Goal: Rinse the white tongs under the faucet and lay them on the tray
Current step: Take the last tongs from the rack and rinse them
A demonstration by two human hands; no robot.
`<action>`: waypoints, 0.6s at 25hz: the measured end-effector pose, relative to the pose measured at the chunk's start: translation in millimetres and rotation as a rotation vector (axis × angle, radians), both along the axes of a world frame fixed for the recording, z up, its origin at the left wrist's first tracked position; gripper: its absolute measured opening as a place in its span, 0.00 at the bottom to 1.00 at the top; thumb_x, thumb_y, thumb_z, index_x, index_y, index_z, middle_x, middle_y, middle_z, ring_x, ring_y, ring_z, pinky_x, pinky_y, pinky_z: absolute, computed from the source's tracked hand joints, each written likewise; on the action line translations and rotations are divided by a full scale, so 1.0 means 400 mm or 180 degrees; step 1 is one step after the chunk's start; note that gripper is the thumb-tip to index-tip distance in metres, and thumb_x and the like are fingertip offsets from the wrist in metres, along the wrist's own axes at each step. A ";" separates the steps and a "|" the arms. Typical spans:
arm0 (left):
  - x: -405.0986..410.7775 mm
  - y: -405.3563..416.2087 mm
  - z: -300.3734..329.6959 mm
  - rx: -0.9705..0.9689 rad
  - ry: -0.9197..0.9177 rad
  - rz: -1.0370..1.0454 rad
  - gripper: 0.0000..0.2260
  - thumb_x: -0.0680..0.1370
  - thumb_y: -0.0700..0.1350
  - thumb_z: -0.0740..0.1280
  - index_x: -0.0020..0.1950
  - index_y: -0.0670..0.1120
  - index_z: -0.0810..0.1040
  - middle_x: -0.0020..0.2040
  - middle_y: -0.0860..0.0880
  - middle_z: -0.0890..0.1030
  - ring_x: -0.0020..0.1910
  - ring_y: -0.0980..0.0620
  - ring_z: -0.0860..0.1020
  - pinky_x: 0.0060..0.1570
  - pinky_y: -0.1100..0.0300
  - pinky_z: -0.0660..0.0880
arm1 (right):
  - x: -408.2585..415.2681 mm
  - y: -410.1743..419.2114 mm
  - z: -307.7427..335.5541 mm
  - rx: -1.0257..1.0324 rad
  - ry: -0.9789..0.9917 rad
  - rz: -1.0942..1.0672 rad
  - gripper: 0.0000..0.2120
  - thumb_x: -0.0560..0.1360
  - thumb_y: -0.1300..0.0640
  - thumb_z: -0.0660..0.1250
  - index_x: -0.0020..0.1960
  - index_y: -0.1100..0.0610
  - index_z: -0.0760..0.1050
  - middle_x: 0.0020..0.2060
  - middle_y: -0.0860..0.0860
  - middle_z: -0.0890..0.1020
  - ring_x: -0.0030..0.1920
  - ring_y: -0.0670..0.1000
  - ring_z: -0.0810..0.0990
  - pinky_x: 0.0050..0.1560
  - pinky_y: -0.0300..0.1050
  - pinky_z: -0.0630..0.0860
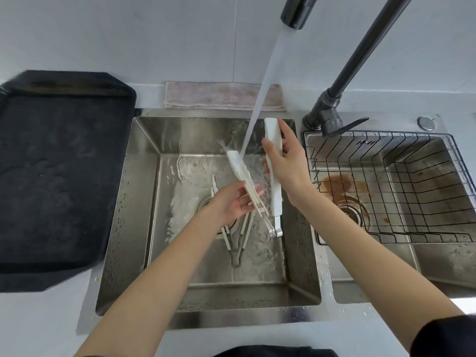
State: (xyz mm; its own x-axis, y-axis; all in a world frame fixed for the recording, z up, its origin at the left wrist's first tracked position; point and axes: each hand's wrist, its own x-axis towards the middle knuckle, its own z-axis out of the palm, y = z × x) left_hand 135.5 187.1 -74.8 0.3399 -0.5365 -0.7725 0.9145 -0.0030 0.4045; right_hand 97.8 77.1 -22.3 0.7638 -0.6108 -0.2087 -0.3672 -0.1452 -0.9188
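Note:
The white tongs are spread open over the left sink basin, joined at their lower end. My left hand holds one arm, whose flat tip sits in the water stream. My right hand grips the other arm, held nearly upright just right of the stream. Water pours from the dark faucet spout at the top. The black tray lies on the counter left of the sink.
Other tongs with a wire handle lie on the basin floor near the drain. A wire rack sits in the right basin. The faucet base with its lever stands between the basins. A folded cloth lies behind the sink.

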 end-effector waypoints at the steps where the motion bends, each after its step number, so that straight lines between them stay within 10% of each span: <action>1: 0.006 0.000 0.001 -0.0054 0.0018 0.0061 0.10 0.80 0.39 0.56 0.61 0.42 0.67 0.47 0.45 0.78 0.45 0.49 0.78 0.51 0.50 0.75 | -0.002 -0.001 -0.009 -0.0036 -0.0011 -0.0035 0.27 0.79 0.54 0.60 0.76 0.52 0.57 0.60 0.55 0.77 0.50 0.56 0.82 0.50 0.36 0.79; 3: 0.021 -0.002 -0.001 -0.0101 0.0010 0.0152 0.08 0.80 0.40 0.57 0.59 0.44 0.67 0.48 0.46 0.78 0.50 0.47 0.77 0.57 0.48 0.71 | -0.010 -0.003 -0.024 -0.0031 -0.0025 -0.0095 0.26 0.79 0.54 0.59 0.76 0.53 0.56 0.64 0.56 0.75 0.55 0.62 0.80 0.58 0.51 0.78; 8: 0.064 -0.013 -0.003 0.0206 -0.0292 0.0117 0.13 0.81 0.46 0.56 0.63 0.45 0.72 0.47 0.51 0.77 0.46 0.54 0.76 0.48 0.57 0.72 | -0.042 -0.025 -0.060 0.0176 0.0106 -0.0229 0.25 0.80 0.55 0.56 0.76 0.56 0.55 0.52 0.56 0.79 0.58 0.61 0.78 0.60 0.57 0.75; 15: 0.081 0.024 0.006 0.0154 -0.0934 -0.0305 0.07 0.78 0.43 0.63 0.55 0.50 0.74 0.41 0.51 0.75 0.40 0.55 0.75 0.46 0.61 0.72 | -0.043 -0.028 -0.122 0.0762 0.0359 -0.0417 0.19 0.82 0.59 0.48 0.73 0.62 0.57 0.63 0.59 0.75 0.55 0.52 0.78 0.61 0.54 0.76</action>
